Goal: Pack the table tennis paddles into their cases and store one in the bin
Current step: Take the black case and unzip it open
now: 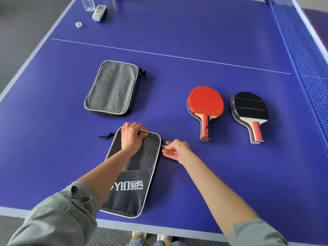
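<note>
My left hand (pixel 132 136) lies on the far end of the black case (pixel 132 176) nearest me, fingers curled over its top edge and gripping the rim there, the palm flat on the dark mesh panel. My right hand (pixel 175 151) sits just beside the case's right edge, thumb and forefinger pinched together on the small zipper pull (pixel 163 147) at the upper right corner; the other fingers hang loosely curled beneath. Whether the zip is parted at all under my left fingers I cannot tell.

This case lies lengthwise on the blue table (pixel 177 183), its near end reaching the table's edge, white lettering facing up, a black strap (pixel 106 135) trailing from its far left corner.

The second case (pixel 111 89) lies grey side up farther off and to the left, well apart from the first.

To the right, two stacks of paddles rest flat with handles toward me: the red-faced stack (pixel 205 103) and, just beside it on the right, the black-faced stack (pixel 250 105). They do not touch each other, and neither touches a case.

At the far left corner stand a clear bottle (pixel 87 4), a small pale box (pixel 99 12) beside it, and a bottle cap (pixel 78 24) nearer. The net (pixel 301 55) runs along the right side.
</note>
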A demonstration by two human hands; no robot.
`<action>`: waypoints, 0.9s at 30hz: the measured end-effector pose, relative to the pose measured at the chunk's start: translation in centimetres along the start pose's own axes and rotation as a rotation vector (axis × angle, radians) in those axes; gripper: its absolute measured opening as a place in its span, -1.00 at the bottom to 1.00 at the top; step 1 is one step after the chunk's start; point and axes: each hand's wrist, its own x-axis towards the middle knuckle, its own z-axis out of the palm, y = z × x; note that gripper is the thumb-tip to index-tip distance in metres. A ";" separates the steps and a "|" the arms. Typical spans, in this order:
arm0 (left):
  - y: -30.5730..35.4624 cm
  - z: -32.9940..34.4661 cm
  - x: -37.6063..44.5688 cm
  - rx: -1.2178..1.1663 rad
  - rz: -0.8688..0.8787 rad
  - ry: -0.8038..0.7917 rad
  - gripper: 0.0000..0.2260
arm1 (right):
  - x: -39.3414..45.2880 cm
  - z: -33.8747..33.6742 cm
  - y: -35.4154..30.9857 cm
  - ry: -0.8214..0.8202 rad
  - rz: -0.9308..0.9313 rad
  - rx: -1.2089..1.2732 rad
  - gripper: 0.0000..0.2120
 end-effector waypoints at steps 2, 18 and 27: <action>0.1 -0.1 0.0 0.007 -0.008 -0.021 -0.84 | -0.1 -0.1 0.6 -0.023 -0.006 -0.008 -0.84; -0.9 3.0 -8.6 0.384 -0.050 -0.253 -0.47 | -0.3 -0.3 2.6 0.030 -0.179 0.052 -0.91; -0.4 3.5 -8.0 0.452 -0.094 -0.284 -0.45 | -3.3 -1.7 8.7 -0.072 -0.083 -0.168 -0.92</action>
